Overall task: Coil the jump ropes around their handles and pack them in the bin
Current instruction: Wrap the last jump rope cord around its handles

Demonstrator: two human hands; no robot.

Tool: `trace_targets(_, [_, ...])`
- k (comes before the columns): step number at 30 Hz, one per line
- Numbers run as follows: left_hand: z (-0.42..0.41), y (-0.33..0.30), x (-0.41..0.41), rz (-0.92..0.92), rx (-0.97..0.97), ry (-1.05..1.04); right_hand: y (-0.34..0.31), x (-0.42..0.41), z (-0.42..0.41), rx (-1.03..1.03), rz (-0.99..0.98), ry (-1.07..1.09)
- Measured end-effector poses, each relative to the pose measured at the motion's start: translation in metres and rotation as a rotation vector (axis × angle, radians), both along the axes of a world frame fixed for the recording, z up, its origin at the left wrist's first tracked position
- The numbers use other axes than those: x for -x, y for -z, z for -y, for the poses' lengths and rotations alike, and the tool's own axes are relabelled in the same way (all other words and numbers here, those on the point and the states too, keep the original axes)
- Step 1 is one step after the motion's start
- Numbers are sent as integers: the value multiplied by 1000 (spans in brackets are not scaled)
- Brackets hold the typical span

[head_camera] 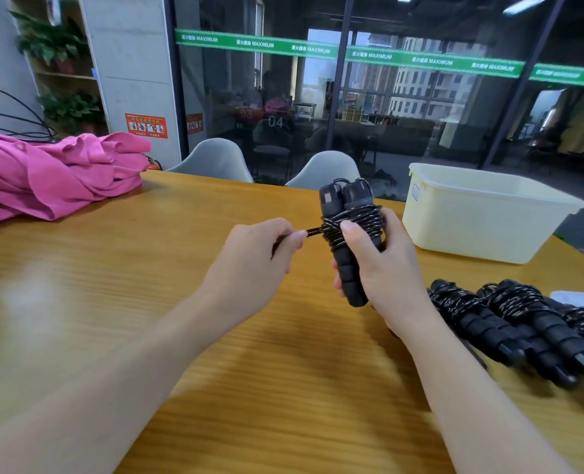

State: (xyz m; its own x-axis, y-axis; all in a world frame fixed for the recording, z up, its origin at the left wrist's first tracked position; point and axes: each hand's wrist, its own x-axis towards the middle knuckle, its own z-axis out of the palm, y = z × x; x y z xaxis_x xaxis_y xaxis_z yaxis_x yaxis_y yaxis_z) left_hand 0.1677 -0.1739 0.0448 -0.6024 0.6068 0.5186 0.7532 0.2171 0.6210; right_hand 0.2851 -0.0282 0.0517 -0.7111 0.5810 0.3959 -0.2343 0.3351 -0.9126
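Right hand (pixel 382 265) wraps its grip round a pair of black foam handles (pixel 347 234), held upright above the counter (pixel 147 285), thumb pressing on the coils. Rope (pixel 352 222) is wound many turns around the upper part of the handles. Left hand (pixel 259 258) pinches the short remaining rope end (pixel 312 231) between thumb and forefinger, grip closed on it, pulled out to the left of the bundle. Looks like the last bit of winding or tucking the tail, so this rope is nearly coiled. Already coiled bundles (pixel 509 323) lie on the counter near the right edge, at least two, maybe three, blurred, not yet packed. Bin (pixel 482 234), pale yellow, sits far right on the counter behind them; inside not visible from here, cannot tell if anything is in it. Left to do, by my reading: secure this tail, then move all bundles into the bin. Pink cloth (pixel 51 176) heaped at the far left.
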Motion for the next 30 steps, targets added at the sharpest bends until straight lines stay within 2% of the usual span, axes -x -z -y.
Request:
trace_targets(3, [2,2,-4,-198,-191,-39,6,2,1,-152,59,64])
trace_targets(5, [3,1,-1,-279,-277,15,8,3,2,-197,82,86])
trace_targets(10, [1,2,2,-586,-212,114,14,7,4,-278,148,94])
trace_targets(12, [0,2,4,-645,-182,125,18,8,3,-328,193,95])
trace_targets(18, [-4,9,-7,-350,-220,166,18,7,3,-322,176,99])
trace_targets(22, [-6,9,-8,-226,-286,191,18,6,2,-301,172,90])
trace_targets(27, [-5,9,-6,-170,-297,209,18,7,4,-260,180,57])
trace_targets(30, [-5,7,-8,-152,-326,193,16,7,5,-156,163,-14])
